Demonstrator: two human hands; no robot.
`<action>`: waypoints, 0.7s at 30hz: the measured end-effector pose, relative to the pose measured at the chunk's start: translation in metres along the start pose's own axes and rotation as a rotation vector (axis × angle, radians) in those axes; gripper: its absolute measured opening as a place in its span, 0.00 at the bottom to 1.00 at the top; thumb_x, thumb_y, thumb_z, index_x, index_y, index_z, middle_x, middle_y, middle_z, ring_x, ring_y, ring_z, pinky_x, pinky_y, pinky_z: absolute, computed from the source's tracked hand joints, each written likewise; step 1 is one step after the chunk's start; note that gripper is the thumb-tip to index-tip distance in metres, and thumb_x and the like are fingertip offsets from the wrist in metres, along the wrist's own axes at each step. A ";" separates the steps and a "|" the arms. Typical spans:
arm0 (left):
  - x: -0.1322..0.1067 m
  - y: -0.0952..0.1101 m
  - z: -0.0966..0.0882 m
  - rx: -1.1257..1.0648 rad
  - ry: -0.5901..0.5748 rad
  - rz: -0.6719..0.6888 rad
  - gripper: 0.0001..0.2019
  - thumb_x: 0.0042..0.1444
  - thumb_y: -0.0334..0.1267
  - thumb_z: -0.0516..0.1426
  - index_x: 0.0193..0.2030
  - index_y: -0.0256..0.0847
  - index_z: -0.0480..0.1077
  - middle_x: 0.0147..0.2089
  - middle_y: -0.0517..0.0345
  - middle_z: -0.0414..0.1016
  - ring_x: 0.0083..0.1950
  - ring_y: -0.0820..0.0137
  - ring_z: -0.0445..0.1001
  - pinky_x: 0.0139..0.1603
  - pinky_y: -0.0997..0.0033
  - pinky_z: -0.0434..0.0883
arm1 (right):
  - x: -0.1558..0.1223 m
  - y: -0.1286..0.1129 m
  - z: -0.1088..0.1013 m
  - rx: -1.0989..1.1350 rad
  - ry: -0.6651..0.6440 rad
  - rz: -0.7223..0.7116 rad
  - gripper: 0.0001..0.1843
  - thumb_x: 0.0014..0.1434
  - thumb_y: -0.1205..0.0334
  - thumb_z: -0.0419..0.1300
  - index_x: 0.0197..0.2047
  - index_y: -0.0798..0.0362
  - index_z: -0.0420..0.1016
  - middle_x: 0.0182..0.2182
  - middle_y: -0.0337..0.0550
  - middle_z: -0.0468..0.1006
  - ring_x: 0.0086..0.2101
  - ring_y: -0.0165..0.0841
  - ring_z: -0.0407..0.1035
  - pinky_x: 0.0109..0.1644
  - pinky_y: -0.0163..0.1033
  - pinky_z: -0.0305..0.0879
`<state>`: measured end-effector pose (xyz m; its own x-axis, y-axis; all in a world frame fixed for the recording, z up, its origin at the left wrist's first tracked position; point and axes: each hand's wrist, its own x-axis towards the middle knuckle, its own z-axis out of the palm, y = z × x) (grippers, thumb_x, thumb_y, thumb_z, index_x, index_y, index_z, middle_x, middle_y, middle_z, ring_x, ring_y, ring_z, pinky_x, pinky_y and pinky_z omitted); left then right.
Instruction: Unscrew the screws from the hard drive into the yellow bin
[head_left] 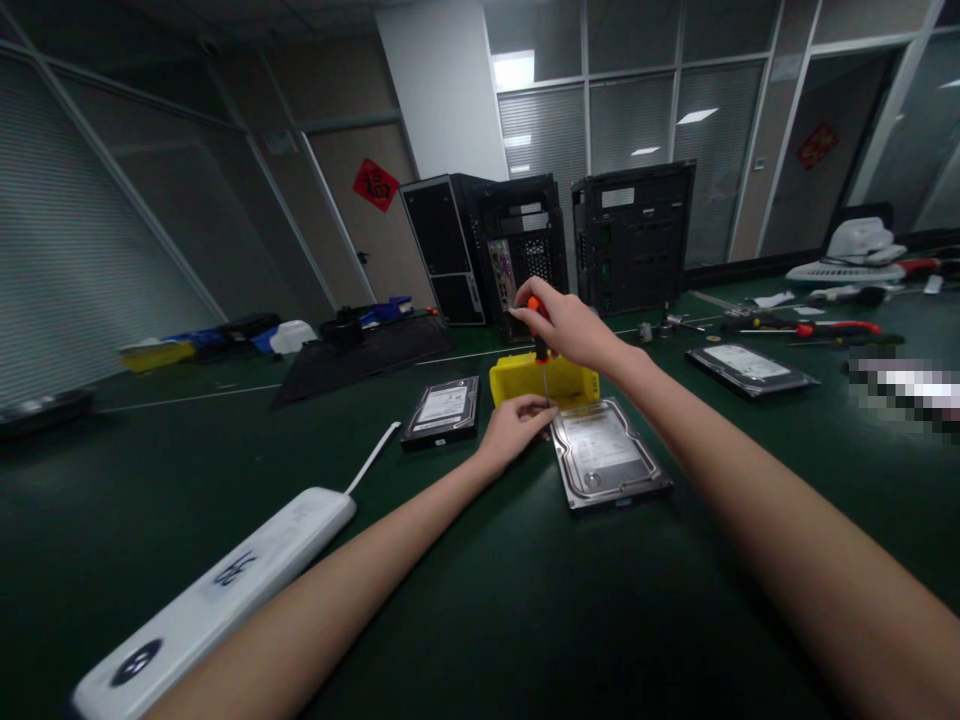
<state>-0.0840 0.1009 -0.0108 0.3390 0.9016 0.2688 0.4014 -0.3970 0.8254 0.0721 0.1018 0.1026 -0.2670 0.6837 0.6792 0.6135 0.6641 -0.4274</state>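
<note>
A screwdriver (541, 346) with an orange and black handle stands upright in my right hand (559, 318), whose fingers are wrapped round the grip. Its thin shaft runs down to the far left corner of a silver hard drive (604, 450) that lies flat on the table. At that corner, my left hand (517, 428) has its fingertips pinched together beside the screwdriver's tip. Whatever those fingertips hold is too small to make out. Just behind both hands sits a yellow bin (514, 378). Left of my left hand lies a second hard drive (442, 408).
The green table (465, 620) bears a white power strip (225, 580) at the left. A third hard drive (750, 368) lies to the right, near red-handled pliers (836, 329). Computer cases (634, 240) stand at the back, with a black mat (360, 355) left of them.
</note>
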 end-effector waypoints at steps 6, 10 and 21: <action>0.000 -0.001 0.000 0.009 -0.006 0.001 0.15 0.52 0.44 0.58 0.42 0.34 0.73 0.37 0.51 0.77 0.26 0.73 0.72 0.31 0.74 0.69 | -0.001 -0.004 -0.003 -0.032 -0.032 0.024 0.19 0.61 0.48 0.42 0.41 0.50 0.66 0.27 0.42 0.72 0.25 0.32 0.65 0.31 0.35 0.57; 0.000 0.001 0.000 0.021 0.000 -0.014 0.16 0.52 0.44 0.58 0.42 0.34 0.73 0.37 0.51 0.77 0.26 0.73 0.72 0.30 0.74 0.69 | -0.001 -0.006 -0.005 -0.033 -0.059 0.046 0.18 0.62 0.53 0.40 0.41 0.50 0.67 0.29 0.43 0.74 0.25 0.32 0.66 0.32 0.36 0.58; 0.001 0.001 0.001 -0.022 -0.005 -0.019 0.15 0.52 0.43 0.58 0.42 0.33 0.72 0.35 0.51 0.77 0.25 0.74 0.72 0.30 0.75 0.69 | 0.003 -0.005 -0.003 0.008 -0.033 -0.018 0.18 0.62 0.52 0.43 0.42 0.51 0.69 0.30 0.44 0.74 0.29 0.32 0.67 0.35 0.35 0.58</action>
<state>-0.0827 0.1013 -0.0104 0.3352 0.9083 0.2504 0.3888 -0.3754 0.8413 0.0706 0.0998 0.1079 -0.3023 0.6807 0.6673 0.6019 0.6791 -0.4201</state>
